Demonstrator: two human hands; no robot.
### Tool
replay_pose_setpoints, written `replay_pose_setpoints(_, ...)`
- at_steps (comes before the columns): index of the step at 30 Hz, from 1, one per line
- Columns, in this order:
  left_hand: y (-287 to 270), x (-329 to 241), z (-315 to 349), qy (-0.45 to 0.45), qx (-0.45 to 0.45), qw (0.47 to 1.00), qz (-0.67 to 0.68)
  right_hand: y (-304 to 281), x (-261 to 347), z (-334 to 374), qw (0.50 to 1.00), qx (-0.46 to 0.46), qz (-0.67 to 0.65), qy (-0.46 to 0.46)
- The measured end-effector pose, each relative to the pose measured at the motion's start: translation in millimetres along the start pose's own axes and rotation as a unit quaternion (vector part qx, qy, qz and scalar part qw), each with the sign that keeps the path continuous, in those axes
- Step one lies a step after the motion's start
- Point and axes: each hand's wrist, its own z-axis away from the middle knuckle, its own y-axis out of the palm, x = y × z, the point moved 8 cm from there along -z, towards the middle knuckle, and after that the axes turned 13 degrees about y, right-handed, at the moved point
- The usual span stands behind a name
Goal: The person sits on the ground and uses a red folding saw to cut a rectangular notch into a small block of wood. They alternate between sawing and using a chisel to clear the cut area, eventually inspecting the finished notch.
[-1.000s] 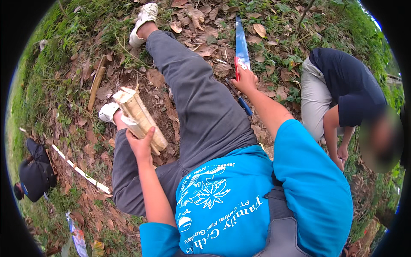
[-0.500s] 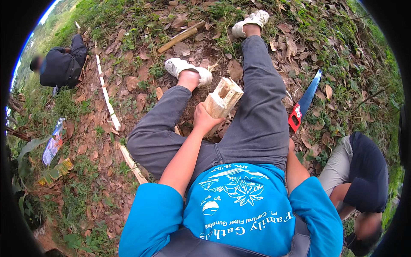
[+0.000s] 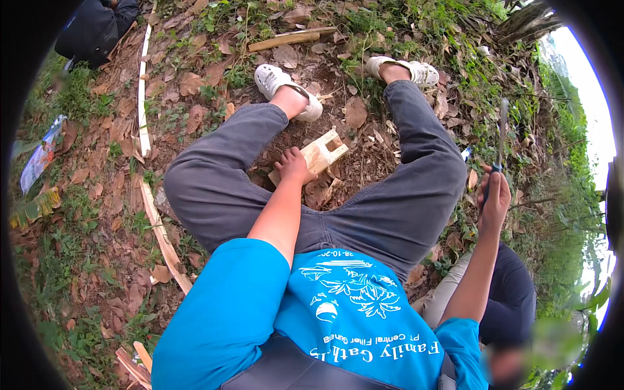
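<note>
My left hand is closed over the near part of a pale wooden block, which lies low between my thighs. A squared notch shows in the block's far end. Out to the right, my raised right hand grips a long thin-bladed tool with a dark handle. Its blade points away from me, seen almost edge-on, so I cannot tell its exact kind. The tool is well apart from the block.
My legs are spread around the block on leaf-covered ground. A split wood piece lies beyond my feet. Long pale strips run along the left, near a plastic packet. One person is at far left, another close at right.
My right hand has come up from beside my hip, now holding the thin-bladed tool. The block has gone lower between my legs, and my knees are wider apart. The red-handled saw is out of sight.
</note>
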Motion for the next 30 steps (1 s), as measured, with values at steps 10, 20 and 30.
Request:
replay_pose_setpoints(10,10.3,-1.9,-0.2,0.007,0.076,0.995,0.064,286.2,-142.5,-132.9,0.697,0.492,0.522,0.016)
replay_pose_setpoints(20,1.4,-3.6,13.6,-0.008,0.058,0.996,0.066,332.1,-177.5,-169.8,0.658,0.533,0.504,0.173)
replay_pose_setpoints(30,-0.8,-2.4,15.4,0.007,0.051,0.995,0.084,388.3,-260.8,-141.3,0.604,0.590,0.452,0.287)
